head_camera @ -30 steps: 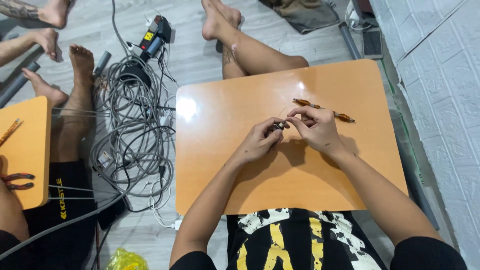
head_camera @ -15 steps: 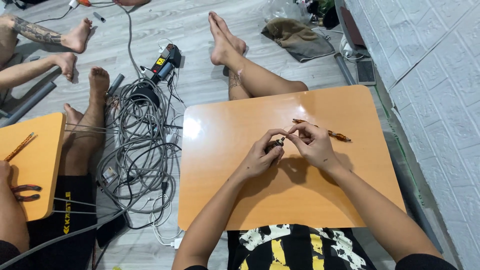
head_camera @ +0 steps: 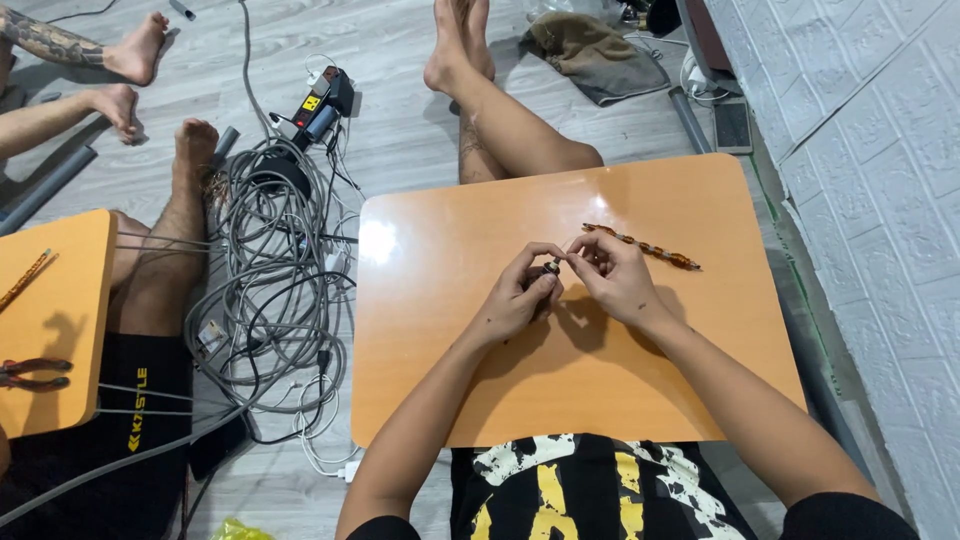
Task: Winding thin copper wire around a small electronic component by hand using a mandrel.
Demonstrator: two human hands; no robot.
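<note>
Amber-brown beaded strand (head_camera: 641, 245) lies on the bench (head_camera: 450, 330), its near end reaching the right hand (head_camera: 612, 280), the rest trailing away to that hand's right. A small dark piece (head_camera: 551, 269) sits between the two hands, pinched by the left hand (head_camera: 520, 297) with thumb and fingers closed on it. Right hand's fingertips are drawn together at the same piece; what they clamp cannot be told. Both hands meet above the bench middle. Well to the left hand's side, a tangle of grey cables (head_camera: 270, 270) covers the floor, beyond it a second bench (head_camera: 60, 330) carrying red-handled pliers (head_camera: 30, 372).
</note>
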